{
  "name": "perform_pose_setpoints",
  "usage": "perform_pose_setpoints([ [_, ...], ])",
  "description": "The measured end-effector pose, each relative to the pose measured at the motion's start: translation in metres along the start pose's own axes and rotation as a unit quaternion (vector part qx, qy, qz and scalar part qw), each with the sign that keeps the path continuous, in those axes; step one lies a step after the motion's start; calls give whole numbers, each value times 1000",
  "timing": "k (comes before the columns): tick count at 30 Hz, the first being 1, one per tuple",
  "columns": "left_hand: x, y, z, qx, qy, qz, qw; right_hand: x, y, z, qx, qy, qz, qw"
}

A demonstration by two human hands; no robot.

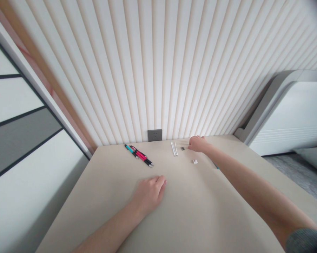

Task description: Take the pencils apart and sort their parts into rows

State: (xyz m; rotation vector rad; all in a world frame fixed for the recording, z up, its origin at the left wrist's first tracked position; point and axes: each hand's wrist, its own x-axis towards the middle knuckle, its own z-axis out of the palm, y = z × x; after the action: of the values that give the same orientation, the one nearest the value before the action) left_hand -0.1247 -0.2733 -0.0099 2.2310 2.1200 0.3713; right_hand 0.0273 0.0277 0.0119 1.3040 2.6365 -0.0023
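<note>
On the beige desk (200,214) lay pens (139,155). The left hand (150,195) rested flat and empty; the right hand (197,144) curled beside a small dark piece (182,148).

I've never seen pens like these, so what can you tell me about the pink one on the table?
The pink pen lies flat on the beige table, slanting away from the wall. Its glossy barrel, apparently plastic, is pink with black sections and a pointed metal-looking tip at the end nearer the person. It lies beside a teal pen, possibly touching it. No hand touches it.
</note>
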Motion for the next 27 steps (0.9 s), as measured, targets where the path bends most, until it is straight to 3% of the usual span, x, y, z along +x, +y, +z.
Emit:
perform_pose_setpoints([
  [27, 0, 3, -4, 24, -14, -4, 1000, 0, -17, 1, 14, 21, -3, 1000],
])
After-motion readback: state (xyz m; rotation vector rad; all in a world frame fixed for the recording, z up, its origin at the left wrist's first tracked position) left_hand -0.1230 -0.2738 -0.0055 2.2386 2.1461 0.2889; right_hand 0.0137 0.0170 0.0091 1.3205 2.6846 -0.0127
